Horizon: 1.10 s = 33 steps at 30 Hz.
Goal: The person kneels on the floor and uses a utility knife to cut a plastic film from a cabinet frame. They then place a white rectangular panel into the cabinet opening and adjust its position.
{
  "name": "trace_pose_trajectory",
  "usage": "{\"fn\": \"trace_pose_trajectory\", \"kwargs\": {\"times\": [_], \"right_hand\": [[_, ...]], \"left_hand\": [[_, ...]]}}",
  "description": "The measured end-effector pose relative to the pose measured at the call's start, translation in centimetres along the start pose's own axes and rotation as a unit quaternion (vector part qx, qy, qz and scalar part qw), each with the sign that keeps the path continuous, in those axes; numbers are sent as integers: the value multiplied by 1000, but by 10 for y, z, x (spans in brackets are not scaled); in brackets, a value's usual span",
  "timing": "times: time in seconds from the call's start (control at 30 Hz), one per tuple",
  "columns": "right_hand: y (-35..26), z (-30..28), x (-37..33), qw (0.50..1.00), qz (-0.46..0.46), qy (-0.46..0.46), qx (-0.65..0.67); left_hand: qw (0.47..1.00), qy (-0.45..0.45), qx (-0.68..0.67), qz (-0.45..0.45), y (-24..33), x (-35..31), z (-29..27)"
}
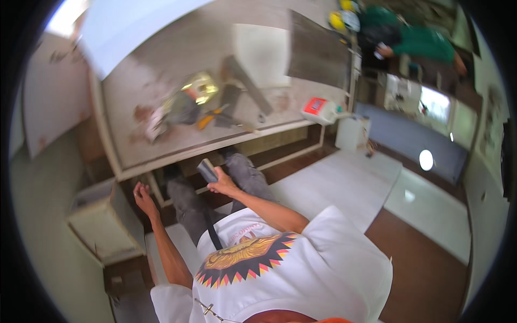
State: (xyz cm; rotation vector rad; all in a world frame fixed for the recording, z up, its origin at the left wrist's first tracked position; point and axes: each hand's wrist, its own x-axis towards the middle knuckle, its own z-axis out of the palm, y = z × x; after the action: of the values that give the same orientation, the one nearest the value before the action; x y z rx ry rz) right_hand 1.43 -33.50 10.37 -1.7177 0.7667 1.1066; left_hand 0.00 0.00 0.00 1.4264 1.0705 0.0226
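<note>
A white jug (327, 112) at the near right corner of the worktable (215, 148) bears a red label (315, 105) with pale marks, too blurred to read; on the near side of the worktable, a white T-shirt (344, 258) carries small red lettering (245, 233) on the worktable side of its zigzag-edged print (245, 257); a few letters show, though no whole word is clear.

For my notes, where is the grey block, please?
In the head view, left of centre, the grey block is in the right hand, near the table edge.
</note>
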Motion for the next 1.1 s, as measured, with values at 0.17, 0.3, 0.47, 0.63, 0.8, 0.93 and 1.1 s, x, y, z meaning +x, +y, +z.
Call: {"fn": "trace_pose_trajectory", "kwargs": {"times": [0.17, 0.3, 0.47, 0.63, 0.8, 0.93, 1.1], "right_hand": [[-23, 17, 45, 962, -120, 26, -244], [-52, 133, 46, 975, -82, -172, -118], [-72, 191, 62, 945, -193, -205, -166], [-97, 262, 79, 922, -197, -249, -222], [-106, 321, 108, 907, -290, -179, -249], [-98, 358, 134, 895, -273, -167, -311], [-104, 348, 129, 894, -295, -182, -284]], "left_hand": [[978, 122, 135, 99, 10, 32, -66], [921, 164, 274, 222, 79, 78, -189], [844, 163, 383, 339, 81, 135, -202], [861, 75, 382, 326, 104, 176, -180], [883, 11, 369, 289, 95, 182, -162], [869, 17, 384, 312, 77, 161, -141], [844, 80, 400, 349, 59, 156, -136]]}}
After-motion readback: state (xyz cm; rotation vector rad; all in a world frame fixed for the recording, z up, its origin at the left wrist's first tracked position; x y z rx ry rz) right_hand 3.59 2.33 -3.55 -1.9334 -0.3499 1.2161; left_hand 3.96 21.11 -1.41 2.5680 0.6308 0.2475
